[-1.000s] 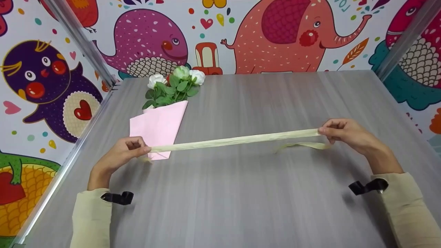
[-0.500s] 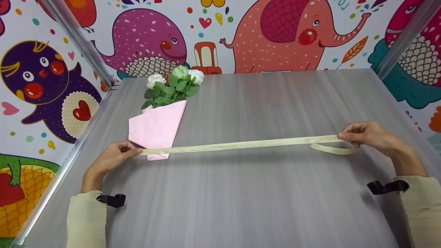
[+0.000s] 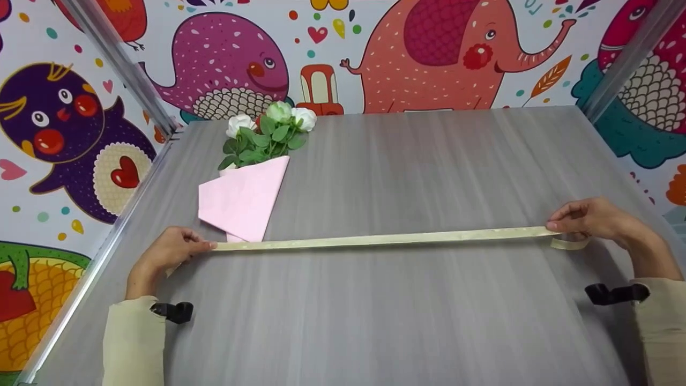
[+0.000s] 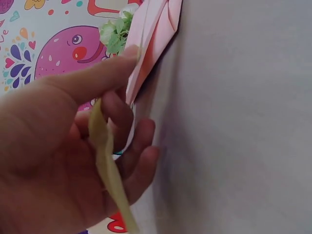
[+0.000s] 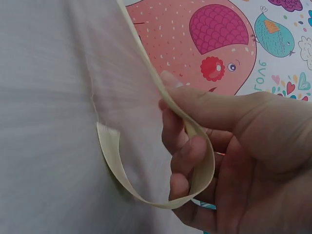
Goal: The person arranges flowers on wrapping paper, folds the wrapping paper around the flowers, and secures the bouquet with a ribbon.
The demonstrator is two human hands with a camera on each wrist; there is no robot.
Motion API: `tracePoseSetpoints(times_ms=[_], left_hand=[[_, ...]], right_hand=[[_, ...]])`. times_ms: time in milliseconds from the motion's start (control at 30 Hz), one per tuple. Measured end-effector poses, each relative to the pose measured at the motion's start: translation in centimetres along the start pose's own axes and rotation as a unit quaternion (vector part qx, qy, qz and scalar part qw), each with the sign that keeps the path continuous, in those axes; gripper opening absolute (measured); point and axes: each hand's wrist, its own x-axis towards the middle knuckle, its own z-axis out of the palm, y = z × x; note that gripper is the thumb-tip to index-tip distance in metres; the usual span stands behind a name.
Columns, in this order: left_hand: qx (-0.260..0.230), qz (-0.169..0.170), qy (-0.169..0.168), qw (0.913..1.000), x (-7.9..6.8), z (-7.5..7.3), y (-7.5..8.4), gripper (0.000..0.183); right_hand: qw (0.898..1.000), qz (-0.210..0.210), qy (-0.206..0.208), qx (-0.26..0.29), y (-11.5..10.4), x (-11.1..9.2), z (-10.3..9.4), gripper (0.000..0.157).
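A pale yellow ribbon (image 3: 375, 239) is stretched nearly straight across the table between both hands. My left hand (image 3: 170, 252) pinches it between thumb and fingers at the left, and a short tail of ribbon (image 4: 109, 170) hangs over the palm in the left wrist view. At the right, my right hand (image 3: 600, 220) pinches the other part. Its loose end curls past the fingers, with a frayed cut edge, in the right wrist view. Behind the ribbon's left part lies a bouquet of white and pale green flowers (image 3: 268, 134) in folded pink wrapping paper (image 3: 241, 201).
The grey wood-grain table (image 3: 375, 316) reaches back to a wall with cartoon animals (image 3: 439, 59). Metal posts (image 3: 120, 69) stand at the back corners. A black wrist camera mount (image 3: 174, 312) sits on each sleeve.
My right hand has moved right and toward me, lengthening the ribbon span between the hands. My left hand has shifted slightly left and nearer. The ribbon now runs just in front of the wrapping's lower end.
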Motion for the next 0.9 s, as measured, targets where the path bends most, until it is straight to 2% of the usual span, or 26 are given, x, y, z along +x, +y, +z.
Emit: tracePoseSetpoints(times_ms=[233, 333, 733, 900], left_hand=[[0.009, -0.033, 0.015, 0.9993, 0.0, -0.4, -0.6, 0.032], [0.013, -0.039, 0.022, 0.9989, 0.0, -0.6, -0.8, 0.034], [0.025, -0.042, 0.042, 0.9979, -0.3, -0.9, -1.1, 0.033], [0.026, -0.026, 0.071, 0.9968, -0.4, -0.8, -1.0, 0.031]], right_hand=[[0.999, 0.029, 0.008, -0.027, 0.6, 0.1, -0.4, 0.056], [0.998, 0.042, 0.003, -0.036, 1.1, -0.1, -0.6, 0.055], [0.996, 0.086, -0.003, -0.019, 2.7, -0.5, -1.2, 0.031], [0.994, 0.104, -0.008, -0.017, 2.8, -0.8, -1.6, 0.027]])
